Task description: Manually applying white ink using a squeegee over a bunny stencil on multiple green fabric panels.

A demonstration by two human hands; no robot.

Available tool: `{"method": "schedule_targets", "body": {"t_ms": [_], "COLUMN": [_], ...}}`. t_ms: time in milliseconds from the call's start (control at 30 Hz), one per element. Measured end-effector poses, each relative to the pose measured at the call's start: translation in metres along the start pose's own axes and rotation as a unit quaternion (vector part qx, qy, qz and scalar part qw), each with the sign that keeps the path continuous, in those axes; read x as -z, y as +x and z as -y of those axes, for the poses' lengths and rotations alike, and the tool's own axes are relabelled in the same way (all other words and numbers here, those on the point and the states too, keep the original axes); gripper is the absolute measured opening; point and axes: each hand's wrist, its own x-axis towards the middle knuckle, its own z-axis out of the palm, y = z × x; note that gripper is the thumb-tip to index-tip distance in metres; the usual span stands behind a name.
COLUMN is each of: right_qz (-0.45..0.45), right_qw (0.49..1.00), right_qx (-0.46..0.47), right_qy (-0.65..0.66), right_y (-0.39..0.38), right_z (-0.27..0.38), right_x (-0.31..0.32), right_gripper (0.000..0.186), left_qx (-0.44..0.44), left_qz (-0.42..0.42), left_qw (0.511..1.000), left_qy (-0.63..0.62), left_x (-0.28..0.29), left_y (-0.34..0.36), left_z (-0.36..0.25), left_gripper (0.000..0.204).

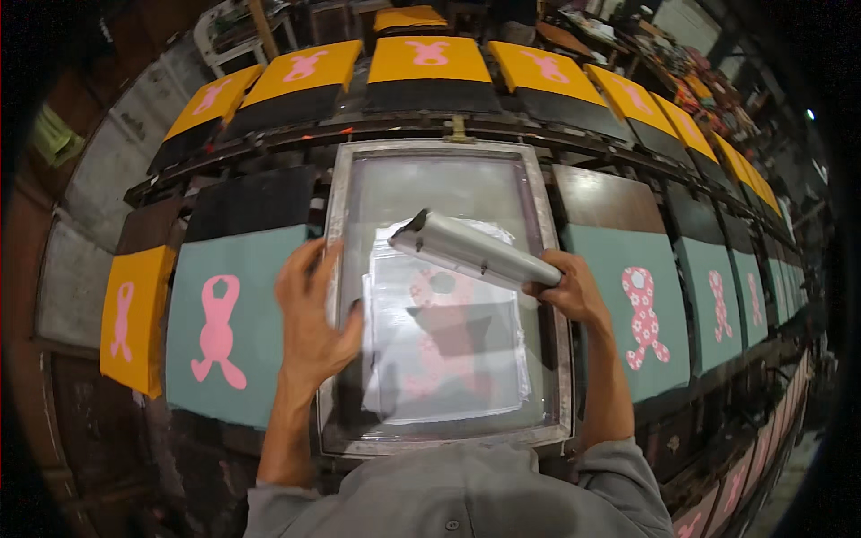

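Note:
A screen-printing frame point(339, 193) with a pale wooden rim lies in front of me. Through its mesh point(430, 188) show a white coated patch and a faint pink rabbit figure. My right hand point(574, 289) grips one end of a long silver metal squeegee point(489, 253), which slants up to the left over the mesh. My left hand point(314, 318) hovers by the frame's left rail, its fingers and thumb spread and nothing in them; whether it touches the rail, I cannot tell.
Left of the frame lies a green cloth panel point(256, 314) with a plain pink rabbit. A green panel point(596, 296) on the right bears a flower-patterned one. Several yellow panels point(390, 58) line the far row. A metal hinge clamp point(458, 128) sits behind the frame.

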Motion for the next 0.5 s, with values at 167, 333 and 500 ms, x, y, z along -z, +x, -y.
{"method": "schedule_targets", "body": {"t_ms": [167,333,500], "right_qz": [0.039,0.029,-0.021], "right_qw": [0.988,0.962,0.955], "right_qx": [0.106,0.169,0.161], "right_qy": [-0.108,-0.214,-0.249], "right_y": [0.053,0.073,0.057], "right_z": [0.012,-0.014,-0.03], "right_x": [-0.017,-0.054,-0.075], "right_gripper": [0.024,0.023,0.031], "left_qx": [-0.106,-0.061,-0.068], "left_qz": [0.094,0.175,0.174], "left_qw": [0.989,0.98,0.979], "left_qy": [0.046,0.069,0.089], "left_x": [-0.034,-0.107,-0.115], "left_y": [0.044,0.031,0.019], "left_z": [0.002,0.059,0.057], "left_gripper": [0.066,0.037,0.035]}}
